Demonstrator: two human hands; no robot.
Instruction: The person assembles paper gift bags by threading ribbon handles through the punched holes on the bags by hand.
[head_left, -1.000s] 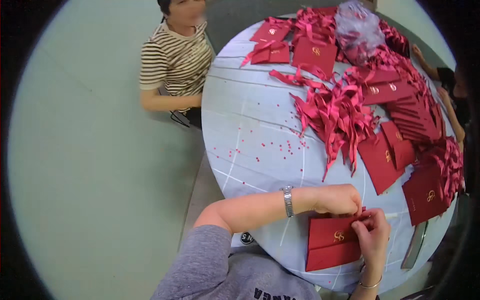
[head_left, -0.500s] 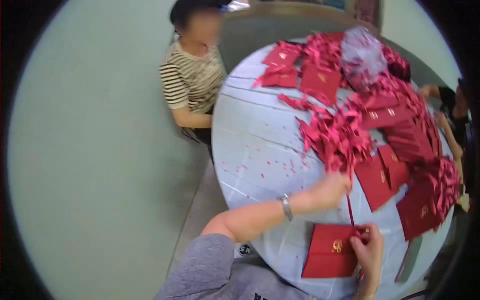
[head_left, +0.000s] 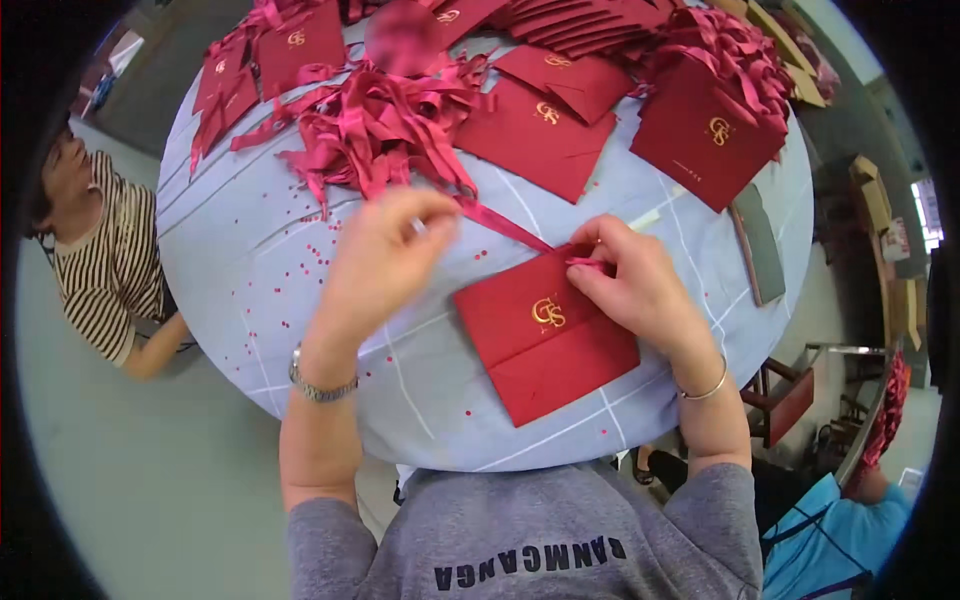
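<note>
Ribbon (head_left: 505, 226), a thin red strip, runs taut on a slant from about ten o'clock to four o'clock, between the left hand (head_left: 385, 262) and the right hand (head_left: 630, 280). Its upper end is pinched in the left hand's closed fingertips, near the ribbon heap (head_left: 375, 120); its lower end meets the top edge of the red card folder (head_left: 545, 335), where the right hand's thumb and forefinger pinch it. The folder lies flat on the pale round surface (head_left: 250, 270), tilted, directly under the right hand, which is nearer it.
</note>
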